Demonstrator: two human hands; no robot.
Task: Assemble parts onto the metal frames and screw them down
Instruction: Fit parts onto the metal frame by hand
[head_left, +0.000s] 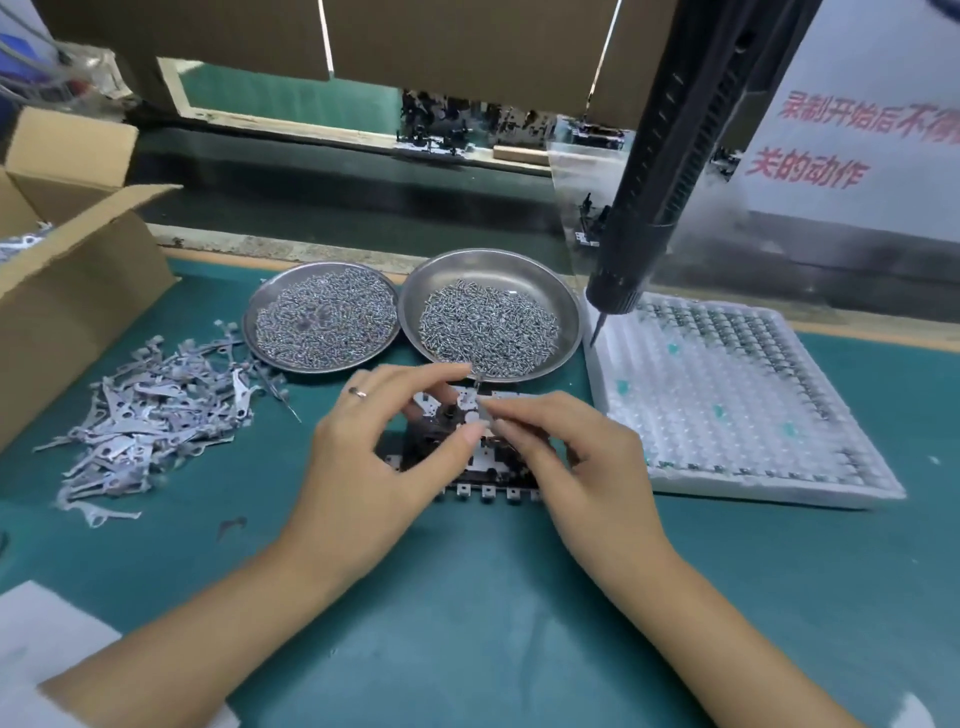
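Note:
A metal frame (483, 480) with black parts lies on the green mat in the middle, partly covered by both hands. My left hand (374, 457) hovers over its left side, fingers curled, index fingertip holding a small screw (477, 378) upright at the frame's top edge. My right hand (566, 462) reaches in from the right and pinches a small metal part (480, 410) over the frame. Two steel dishes of screws stand behind: the left dish (321, 318) and the right dish (493, 312). A heap of flat metal levers (150, 410) lies to the left.
A black electric screwdriver (660, 171) hangs at upper right, its bit above a white plastic tray (727, 400) of small parts. An open cardboard box (67, 260) stands at far left. White foam (47, 639) lies at the lower left corner. A conveyor runs behind.

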